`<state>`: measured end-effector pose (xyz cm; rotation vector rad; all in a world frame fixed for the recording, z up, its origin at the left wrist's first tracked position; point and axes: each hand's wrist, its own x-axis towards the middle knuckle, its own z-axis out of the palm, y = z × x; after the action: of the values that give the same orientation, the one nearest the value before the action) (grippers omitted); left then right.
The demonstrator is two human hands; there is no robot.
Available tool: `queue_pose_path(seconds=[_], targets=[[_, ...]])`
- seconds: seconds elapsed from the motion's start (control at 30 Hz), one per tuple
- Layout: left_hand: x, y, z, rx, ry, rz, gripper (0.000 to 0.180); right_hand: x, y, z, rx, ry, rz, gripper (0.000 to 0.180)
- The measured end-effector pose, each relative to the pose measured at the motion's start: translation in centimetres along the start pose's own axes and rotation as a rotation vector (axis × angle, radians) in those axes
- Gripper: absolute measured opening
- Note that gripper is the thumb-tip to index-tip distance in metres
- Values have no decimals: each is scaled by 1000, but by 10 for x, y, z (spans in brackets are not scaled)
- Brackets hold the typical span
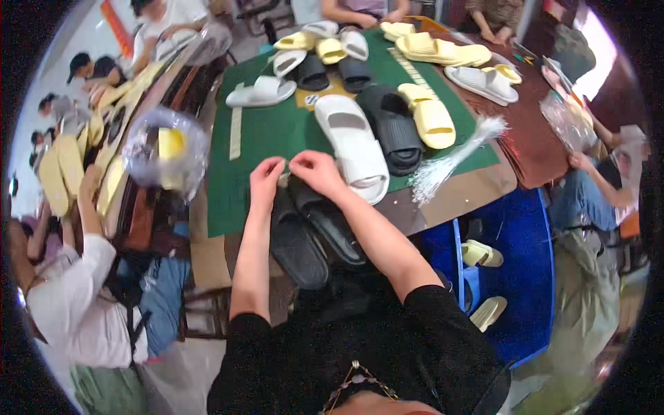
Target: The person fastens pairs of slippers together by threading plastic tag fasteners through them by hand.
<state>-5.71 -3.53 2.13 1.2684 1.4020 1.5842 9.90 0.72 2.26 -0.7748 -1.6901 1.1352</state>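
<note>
The left hand [267, 178] and right hand [318, 173] are pinching, fingertips close together, at the far ends of the black slippers [299, 247], which are lying at the near edge of the surface [225, 197]; what the hands are gripping, I cannot tell. The step in hand is apparently involving fine fingertip work here, and the next move is probably calling for precise two-handed control.
</note>
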Motion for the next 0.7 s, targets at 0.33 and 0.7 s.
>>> queue_pose_path(seconds=[0.33,0.7], targets=[[-1,-2,2,27,-100,-15,12,-2,9,-2,-15,53,17,15],[4,-15,-2,75,-105,14,10,-3,7,-2,-64,46,-45,16]])
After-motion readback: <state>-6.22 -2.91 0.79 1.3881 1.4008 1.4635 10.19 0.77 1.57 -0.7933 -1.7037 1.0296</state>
